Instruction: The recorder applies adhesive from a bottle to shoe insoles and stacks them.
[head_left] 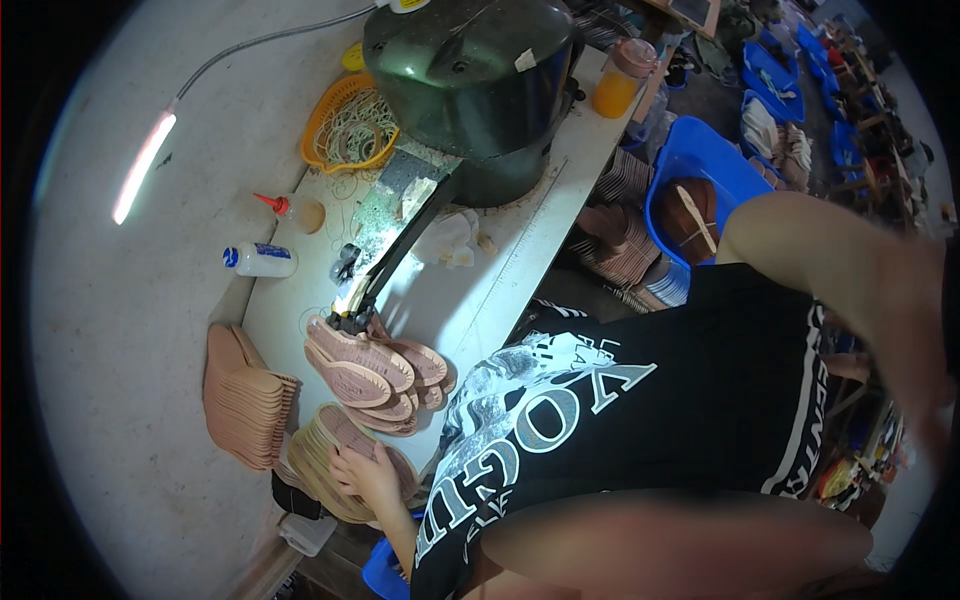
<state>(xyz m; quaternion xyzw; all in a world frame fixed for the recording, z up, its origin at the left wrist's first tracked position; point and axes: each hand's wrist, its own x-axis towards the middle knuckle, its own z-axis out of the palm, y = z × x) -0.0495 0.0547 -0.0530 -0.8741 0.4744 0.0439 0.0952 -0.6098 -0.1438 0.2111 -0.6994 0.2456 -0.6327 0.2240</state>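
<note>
My left hand point(365, 477) lies with its fingers apart on a stack of shoe insoles point(322, 468) at the table's near left corner. The top insole under it is pinkish with a pale edge. Just beyond, several more stitched insoles point(385, 372) sit in a loose heap under the narrow arm end of a dark green sewing machine point(460, 90). On the right side my bent right arm point(830, 240) is raised. My right hand point(930, 420) is smeared near the rim, and its fingers cannot be made out.
Tan insoles point(243, 405) lean in a stack against the wall. A white bottle point(262, 260), a red-tipped bottle point(300, 212) and an orange basket point(318, 120) of cords stand on the table point(500, 270). A jug of orange liquid point(622, 85) is near its right edge. Blue bins point(690, 140) lie beyond.
</note>
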